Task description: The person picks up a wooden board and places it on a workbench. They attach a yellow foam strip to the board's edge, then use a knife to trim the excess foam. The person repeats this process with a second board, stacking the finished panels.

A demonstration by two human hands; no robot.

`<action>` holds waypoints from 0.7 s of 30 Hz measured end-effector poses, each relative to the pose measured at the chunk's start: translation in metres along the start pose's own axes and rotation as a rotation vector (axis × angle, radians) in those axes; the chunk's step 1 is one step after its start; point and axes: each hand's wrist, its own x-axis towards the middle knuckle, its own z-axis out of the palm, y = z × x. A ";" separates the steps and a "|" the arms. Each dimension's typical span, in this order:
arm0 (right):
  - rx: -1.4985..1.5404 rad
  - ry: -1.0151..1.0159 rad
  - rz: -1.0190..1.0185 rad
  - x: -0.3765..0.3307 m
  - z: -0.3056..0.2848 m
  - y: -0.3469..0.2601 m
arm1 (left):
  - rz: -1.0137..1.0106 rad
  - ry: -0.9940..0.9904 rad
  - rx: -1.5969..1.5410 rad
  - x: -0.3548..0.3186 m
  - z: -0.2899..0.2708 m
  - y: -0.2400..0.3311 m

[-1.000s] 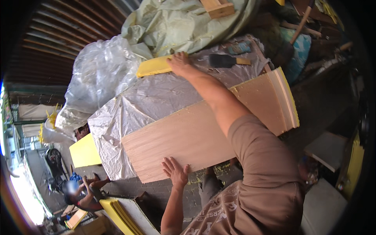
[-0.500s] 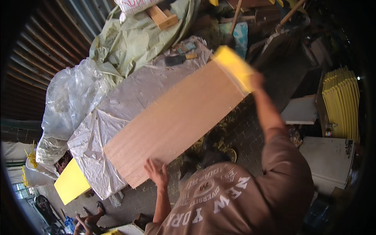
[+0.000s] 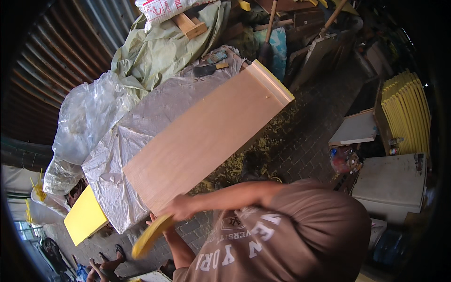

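A long brown wooden board (image 3: 202, 136) lies slantwise over a plastic-covered table. Near its closer end, my right hand (image 3: 181, 207) grips a flat yellow pad (image 3: 151, 237), which is blurred by motion and hangs past the board's corner. My right arm crosses in front of my body to reach there. Beside that same corner is my left hand (image 3: 165, 229), low and partly behind the pad. A few of its fingertips show at the board's edge, but whether they touch the pad or the board is unclear. A thin yellow edge runs along the board's far end.
Clear plastic sheeting (image 3: 94, 122) and a green tarp (image 3: 157, 56) lie heaped to the left. A black-bladed brush (image 3: 205, 70) rests beyond the board. On the right stand stacked yellow sheets (image 3: 406, 113) and a white panel (image 3: 390, 181). Yellow crumbs litter the paving (image 3: 277, 136).
My right hand has swept the yellow pad from the board's far end back to the near left corner. My left hand has slid off the board's surface to that corner.
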 end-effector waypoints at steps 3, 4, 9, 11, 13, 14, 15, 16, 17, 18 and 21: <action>0.169 -0.034 -0.025 0.041 -0.026 -0.028 | -0.152 -0.105 -0.084 0.058 -0.036 0.006; 0.235 0.174 0.004 0.036 -0.032 0.025 | -0.201 -0.147 -0.139 0.067 -0.034 0.001; -0.520 1.142 1.387 -0.420 -0.288 0.270 | -0.276 -0.279 -0.010 0.066 -0.035 -0.019; -0.766 1.489 1.638 -0.555 -0.364 0.209 | -0.299 -0.357 -0.056 0.075 -0.056 -0.018; -0.729 1.611 1.631 -0.539 -0.370 0.191 | -0.263 -0.189 -0.086 0.076 -0.065 0.002; -0.706 1.605 1.585 -0.504 -0.361 0.202 | -0.259 -0.123 -0.108 0.074 -0.059 0.004; -0.661 1.568 1.531 -0.456 -0.342 0.224 | -0.245 -0.086 -0.111 0.071 -0.049 0.003; -0.506 1.506 1.391 -0.402 -0.312 0.255 | -0.267 -0.098 -0.123 0.069 -0.043 -0.001; -0.042 1.466 1.044 -0.349 -0.269 0.291 | -0.310 -0.134 -0.140 0.066 -0.028 -0.016; 0.729 1.334 0.601 -0.310 -0.218 0.329 | -0.407 -0.237 -0.172 0.061 0.021 -0.054; 0.341 0.498 0.604 -0.044 -0.090 0.192 | -0.305 -0.114 -0.143 0.071 -0.024 0.001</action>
